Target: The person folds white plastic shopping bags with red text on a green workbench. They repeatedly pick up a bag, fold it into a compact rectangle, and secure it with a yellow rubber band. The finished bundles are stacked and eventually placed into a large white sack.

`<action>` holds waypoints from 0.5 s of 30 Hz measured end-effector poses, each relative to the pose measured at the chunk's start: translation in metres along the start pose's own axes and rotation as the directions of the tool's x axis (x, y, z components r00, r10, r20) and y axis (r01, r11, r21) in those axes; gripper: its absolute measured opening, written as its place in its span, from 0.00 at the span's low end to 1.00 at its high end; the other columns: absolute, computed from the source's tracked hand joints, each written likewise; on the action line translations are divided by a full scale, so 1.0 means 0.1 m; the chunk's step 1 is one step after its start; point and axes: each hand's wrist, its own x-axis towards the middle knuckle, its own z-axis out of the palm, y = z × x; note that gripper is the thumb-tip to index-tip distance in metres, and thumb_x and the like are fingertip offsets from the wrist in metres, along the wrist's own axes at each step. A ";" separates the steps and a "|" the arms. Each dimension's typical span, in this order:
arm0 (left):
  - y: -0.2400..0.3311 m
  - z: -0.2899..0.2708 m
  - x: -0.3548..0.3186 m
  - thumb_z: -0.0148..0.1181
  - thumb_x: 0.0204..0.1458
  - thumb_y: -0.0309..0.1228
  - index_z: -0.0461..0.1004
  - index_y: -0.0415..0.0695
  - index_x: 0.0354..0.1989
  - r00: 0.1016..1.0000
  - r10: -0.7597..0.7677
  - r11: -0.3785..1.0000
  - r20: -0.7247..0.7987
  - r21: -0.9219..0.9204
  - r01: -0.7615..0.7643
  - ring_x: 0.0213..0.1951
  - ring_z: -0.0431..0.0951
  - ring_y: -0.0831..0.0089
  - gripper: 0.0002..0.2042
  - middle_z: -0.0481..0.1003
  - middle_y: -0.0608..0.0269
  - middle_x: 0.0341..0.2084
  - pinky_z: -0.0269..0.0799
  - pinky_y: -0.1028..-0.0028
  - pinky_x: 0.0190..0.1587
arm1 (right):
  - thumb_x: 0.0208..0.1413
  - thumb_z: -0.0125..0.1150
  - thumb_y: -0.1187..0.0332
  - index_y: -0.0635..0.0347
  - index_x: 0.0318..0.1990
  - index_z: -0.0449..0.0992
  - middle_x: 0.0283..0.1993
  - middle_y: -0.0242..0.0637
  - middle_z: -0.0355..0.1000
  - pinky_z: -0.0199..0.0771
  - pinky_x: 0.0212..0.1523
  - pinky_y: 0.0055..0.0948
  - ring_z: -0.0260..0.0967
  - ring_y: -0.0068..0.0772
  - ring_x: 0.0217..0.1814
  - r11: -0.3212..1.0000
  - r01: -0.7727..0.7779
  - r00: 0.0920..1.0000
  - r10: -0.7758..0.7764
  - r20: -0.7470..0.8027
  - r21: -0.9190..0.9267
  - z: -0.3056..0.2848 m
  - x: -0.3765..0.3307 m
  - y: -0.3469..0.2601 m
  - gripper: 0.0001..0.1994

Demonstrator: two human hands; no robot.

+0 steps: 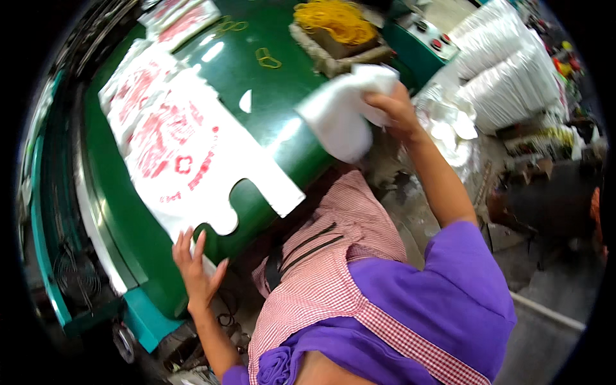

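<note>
White plastic T-shirt bags [212, 154] with red print lie in an overlapping stack on a green tabletop [282, 83]. Their handle ends, with a rounded cut-out between them, point toward me. At the near left handle is my left hand [196, 266], its fingers spread; a bit of white plastic shows by the thumb, and I cannot tell if the hand touches it. My right hand [394, 112], raised at the table's right edge, is closed around a blurred white plastic piece [340, 119] that hangs folded to its left.
Yellow rubber bands [333, 20] fill a box at the table's far right; a few loose bands [267, 59] and a white scrap [246, 101] lie on the green top. White wrapped bundles [507, 70] stand at the right, beside a clear bag of scraps [449, 128]. Metal machine rails run along the left.
</note>
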 end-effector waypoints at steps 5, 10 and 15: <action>-0.18 -0.03 -0.40 0.68 0.31 0.33 0.55 0.47 0.63 0.980 -0.052 0.998 0.193 0.032 0.047 0.66 0.48 0.51 0.44 0.53 0.51 0.64 0.43 0.53 0.65 | 0.48 0.58 0.69 0.66 0.41 0.73 0.37 0.36 0.73 0.74 0.41 0.29 0.72 0.29 0.39 0.952 -0.156 0.874 0.257 -0.413 0.263 -1.79 -0.88 0.20 0.13; -0.44 0.02 -0.35 0.65 0.33 0.21 0.60 0.44 0.59 0.997 -0.036 0.968 0.068 -0.247 0.052 0.63 0.56 0.52 0.37 0.59 0.50 0.61 0.52 0.60 0.64 | 0.45 0.66 0.56 0.69 0.51 0.65 0.48 0.56 0.69 0.67 0.51 0.39 0.68 0.51 0.50 0.390 -0.712 0.527 -0.254 -0.811 -0.585 -3.05 -1.27 0.79 0.30; -0.66 0.23 -0.28 0.57 0.44 0.15 0.71 0.38 0.44 0.962 -0.166 0.933 -0.218 -0.351 0.081 0.52 0.72 0.55 0.16 0.73 0.49 0.46 0.65 0.63 0.56 | 0.46 0.63 0.68 0.61 0.50 0.70 0.51 0.49 0.67 0.63 0.57 0.36 0.64 0.48 0.55 0.736 -0.068 0.848 -0.314 -0.428 -0.674 -1.00 -0.70 0.59 0.22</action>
